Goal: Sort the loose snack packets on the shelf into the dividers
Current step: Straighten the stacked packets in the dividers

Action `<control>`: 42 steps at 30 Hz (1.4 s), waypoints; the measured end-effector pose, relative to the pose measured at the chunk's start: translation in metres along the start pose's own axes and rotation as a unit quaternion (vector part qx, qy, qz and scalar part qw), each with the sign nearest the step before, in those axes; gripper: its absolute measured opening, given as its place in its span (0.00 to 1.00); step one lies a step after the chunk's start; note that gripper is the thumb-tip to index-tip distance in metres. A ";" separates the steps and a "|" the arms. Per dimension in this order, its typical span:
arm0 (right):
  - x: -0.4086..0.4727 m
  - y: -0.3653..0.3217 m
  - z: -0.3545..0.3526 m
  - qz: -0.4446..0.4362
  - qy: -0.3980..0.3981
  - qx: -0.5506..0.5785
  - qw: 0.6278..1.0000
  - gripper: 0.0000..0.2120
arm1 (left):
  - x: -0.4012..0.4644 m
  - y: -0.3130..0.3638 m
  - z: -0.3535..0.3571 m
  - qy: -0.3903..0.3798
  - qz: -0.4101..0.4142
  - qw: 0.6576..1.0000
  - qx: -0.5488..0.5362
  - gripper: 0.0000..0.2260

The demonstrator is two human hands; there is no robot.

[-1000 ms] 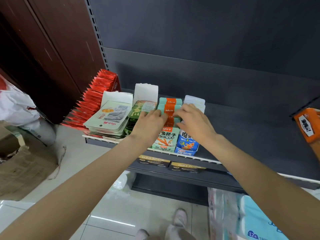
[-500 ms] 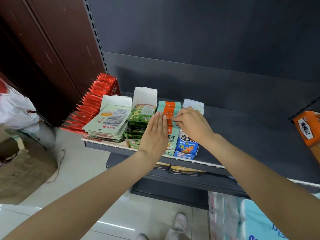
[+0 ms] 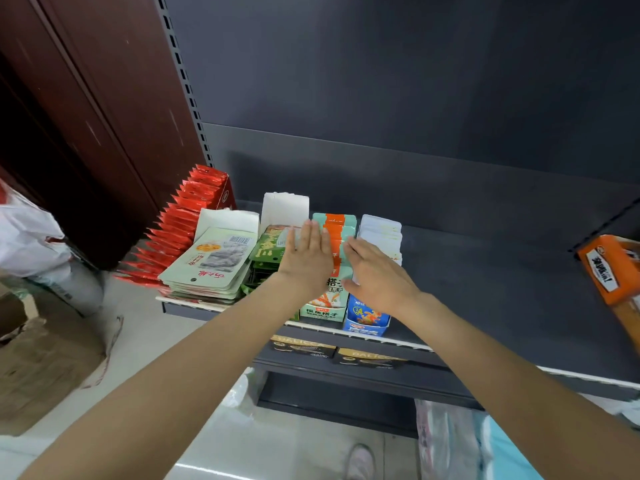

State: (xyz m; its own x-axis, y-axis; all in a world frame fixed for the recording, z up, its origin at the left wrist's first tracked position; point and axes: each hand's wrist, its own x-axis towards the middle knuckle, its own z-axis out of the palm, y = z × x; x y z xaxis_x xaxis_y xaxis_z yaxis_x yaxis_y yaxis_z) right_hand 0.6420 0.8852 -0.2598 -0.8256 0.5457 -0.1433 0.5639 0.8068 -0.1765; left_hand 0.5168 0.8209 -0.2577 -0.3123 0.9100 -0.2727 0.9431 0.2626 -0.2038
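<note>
On the dark shelf [image 3: 485, 289] stand rows of snack packets in card dividers. My left hand [image 3: 306, 259] lies flat, fingers straight, against the left side of the mint-and-orange packets [image 3: 337, 230]. My right hand [image 3: 375, 275] lies flat with straight fingers on their right side, over the white-backed packets in the blue box [image 3: 367, 315]. Beside the left hand sit dark green packets [image 3: 268, 252], with a white divider [image 3: 285, 207] behind them. Pale packets [image 3: 211, 261] are stacked further left, and red packets [image 3: 180, 223] fan out at the shelf's left end.
The shelf's right half is bare up to an orange box [image 3: 609, 268] at the right edge. A lower shelf holds dark boxes [image 3: 301, 346]. A cardboard box [image 3: 41, 358] and a white bag [image 3: 27, 237] stand on the floor at left; wrapped packs [image 3: 460, 445] lie lower right.
Both hands have gone from curled fingertips on the mint-and-orange packets to flat, straight fingers pressed on either side of that row. The camera has tilted slightly.
</note>
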 end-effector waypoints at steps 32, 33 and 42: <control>0.019 0.011 -0.050 0.084 0.096 0.192 0.973 0.24 | 0.005 -0.023 -0.026 -0.031 -0.042 0.837 -0.544 0.27; 0.016 0.008 -0.048 0.089 0.086 0.210 0.970 0.23 | 0.004 -0.021 -0.027 -0.023 -0.055 0.825 -0.562 0.24; 0.018 -0.009 -0.028 0.069 -0.043 0.161 0.984 0.27 | 0.004 -0.009 -0.023 -0.044 -0.084 0.772 -0.628 0.32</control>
State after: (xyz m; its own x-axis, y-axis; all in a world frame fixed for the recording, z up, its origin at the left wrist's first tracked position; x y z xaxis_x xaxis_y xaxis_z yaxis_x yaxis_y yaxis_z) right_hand 0.6214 0.8937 -0.2334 -0.7440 0.6126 -0.2667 0.6587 0.6053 -0.4469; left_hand 0.5099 0.8291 -0.2357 -0.3967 0.8181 -0.4164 0.2374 0.5296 0.8144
